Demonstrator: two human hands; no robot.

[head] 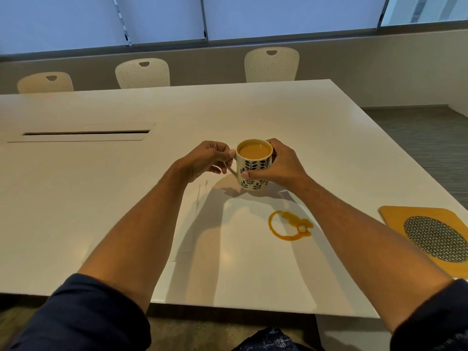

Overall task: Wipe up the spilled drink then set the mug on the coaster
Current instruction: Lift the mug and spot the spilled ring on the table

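A cream mug [254,171] with a dark leaf pattern, filled with milky tea, is at the middle of the white table [101,198]. My left hand [205,159] pinches its handle on the left side. My right hand [279,164] wraps round the mug's right side, thumb across the front. I cannot tell whether the mug's base touches the table. An orange-brown ring-shaped spill [290,225] lies on the table nearer to me than the mug. The coaster [430,234], a yellow wooden square with a woven grey oval in its middle, lies at the right edge.
A long cable slot [86,133] is cut into the table at the far left. Three cream chairs [143,73] stand along the far side. The table's near edge [228,306] runs just in front of me; grey carpet lies to the right.
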